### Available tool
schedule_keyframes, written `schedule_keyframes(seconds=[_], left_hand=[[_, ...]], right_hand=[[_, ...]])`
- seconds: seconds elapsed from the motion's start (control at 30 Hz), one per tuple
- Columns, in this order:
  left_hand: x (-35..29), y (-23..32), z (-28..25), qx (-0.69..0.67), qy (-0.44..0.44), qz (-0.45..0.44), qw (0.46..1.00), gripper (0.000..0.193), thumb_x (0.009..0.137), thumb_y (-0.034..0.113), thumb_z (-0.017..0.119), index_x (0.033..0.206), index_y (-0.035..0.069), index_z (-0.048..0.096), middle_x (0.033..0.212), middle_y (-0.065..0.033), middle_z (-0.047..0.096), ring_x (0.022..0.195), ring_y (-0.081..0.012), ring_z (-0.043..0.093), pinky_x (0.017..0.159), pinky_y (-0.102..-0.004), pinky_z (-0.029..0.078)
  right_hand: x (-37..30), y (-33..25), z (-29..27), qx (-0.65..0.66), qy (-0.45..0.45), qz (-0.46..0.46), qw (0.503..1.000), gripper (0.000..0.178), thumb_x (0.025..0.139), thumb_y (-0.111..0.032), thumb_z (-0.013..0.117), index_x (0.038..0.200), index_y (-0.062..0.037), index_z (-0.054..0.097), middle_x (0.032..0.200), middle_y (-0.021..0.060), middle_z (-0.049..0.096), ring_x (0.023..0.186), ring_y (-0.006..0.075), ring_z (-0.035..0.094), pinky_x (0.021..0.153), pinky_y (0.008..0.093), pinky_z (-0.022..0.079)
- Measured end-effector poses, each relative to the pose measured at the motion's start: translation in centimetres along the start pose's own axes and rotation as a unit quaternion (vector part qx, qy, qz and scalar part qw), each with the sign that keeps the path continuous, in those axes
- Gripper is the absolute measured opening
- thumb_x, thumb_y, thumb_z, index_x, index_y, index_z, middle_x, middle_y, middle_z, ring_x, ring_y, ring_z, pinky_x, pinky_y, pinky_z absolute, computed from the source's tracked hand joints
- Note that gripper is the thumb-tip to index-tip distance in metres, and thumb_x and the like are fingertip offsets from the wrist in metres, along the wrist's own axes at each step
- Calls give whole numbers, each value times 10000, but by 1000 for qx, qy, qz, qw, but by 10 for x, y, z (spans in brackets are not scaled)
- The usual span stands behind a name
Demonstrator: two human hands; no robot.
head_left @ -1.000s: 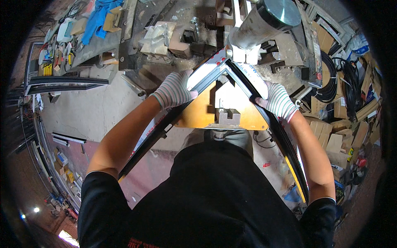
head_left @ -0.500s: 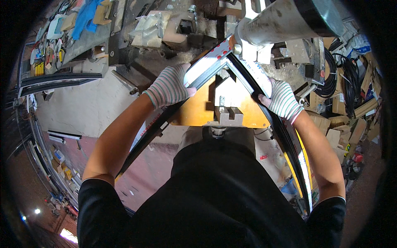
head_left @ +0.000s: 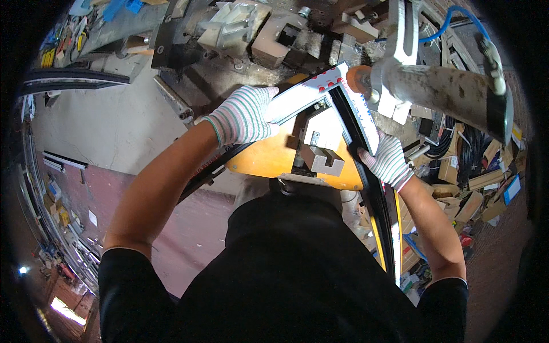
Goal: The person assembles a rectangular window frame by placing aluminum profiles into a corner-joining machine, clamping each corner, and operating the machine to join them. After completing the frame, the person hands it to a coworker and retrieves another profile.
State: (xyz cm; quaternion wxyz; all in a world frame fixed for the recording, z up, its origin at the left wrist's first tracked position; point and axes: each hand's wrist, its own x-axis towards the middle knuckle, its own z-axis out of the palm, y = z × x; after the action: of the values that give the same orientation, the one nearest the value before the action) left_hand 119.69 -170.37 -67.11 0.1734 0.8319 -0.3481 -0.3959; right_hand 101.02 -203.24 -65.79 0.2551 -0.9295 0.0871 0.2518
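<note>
Striped white work gloves cover both hands. My left hand (head_left: 246, 116) is closed round the left bar of an angled metal frame (head_left: 294, 103), near its corner. My right hand (head_left: 389, 162) grips the right bar, its thumb on the dark inner edge. The two bars meet in a point at the far end, where white film with red dots covers them. That corner lies over a yellow plate (head_left: 260, 154) of a machine, close to an orange-brown round part. Inside the angle sits a notched metal block (head_left: 322, 160). Both bars run back toward my body on either side.
A thick metal cylinder (head_left: 443, 86) on a slotted bracket stands right of the corner, with a blue hose (head_left: 452, 12) behind it. Greasy metal blocks (head_left: 271, 43) lie beyond. Cardboard (head_left: 457, 206) and black cable coils (head_left: 472, 143) crowd the right; tools lie far left.
The whole view has shifted and turned, so the machine's cylinder appears farther right and lower. Both hands keep their hold on the frame, whose corner stays beside the bracket.
</note>
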Motion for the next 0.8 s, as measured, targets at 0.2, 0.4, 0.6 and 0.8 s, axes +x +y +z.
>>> schedule_keyframes(seconds=[0.2, 0.4, 0.6, 0.8], left_hand=[[-2, -2, 2, -9, 32, 27, 999, 888, 767, 349, 814, 1454, -137, 529, 1313, -345, 668, 1169, -443, 692, 1051, -407, 552], [-1, -7, 12, -28, 74, 46, 996, 858, 769, 359, 820, 1427, -126, 562, 1275, -336, 687, 1130, -442, 706, 1024, -409, 563], [2, -11, 14, -53, 74, 60, 994, 832, 767, 356, 820, 1405, -121, 580, 1214, -331, 704, 1056, -446, 718, 975, -425, 576], [2, -13, 14, -63, 70, 64, 993, 833, 763, 344, 817, 1404, -130, 577, 1195, -328, 709, 1038, -438, 722, 961, -421, 582]], right_hand=[[0, 8, 5, 8, 13, -52, 999, 679, 854, -384, 762, 1389, -5, 585, 1029, 253, 752, 905, 450, 736, 828, 464, 617], [2, 11, 6, -20, -8, -26, 999, 676, 841, -304, 795, 1405, -15, 560, 1082, 264, 737, 955, 459, 726, 879, 462, 605], [-1, 7, 2, 28, -14, -24, 999, 645, 844, -295, 797, 1392, -31, 581, 1097, 248, 736, 984, 453, 721, 907, 457, 591], [-3, 3, 1, 10, 2, -58, 998, 645, 860, -287, 780, 1405, -15, 571, 1128, 242, 735, 1014, 453, 715, 947, 461, 577]])
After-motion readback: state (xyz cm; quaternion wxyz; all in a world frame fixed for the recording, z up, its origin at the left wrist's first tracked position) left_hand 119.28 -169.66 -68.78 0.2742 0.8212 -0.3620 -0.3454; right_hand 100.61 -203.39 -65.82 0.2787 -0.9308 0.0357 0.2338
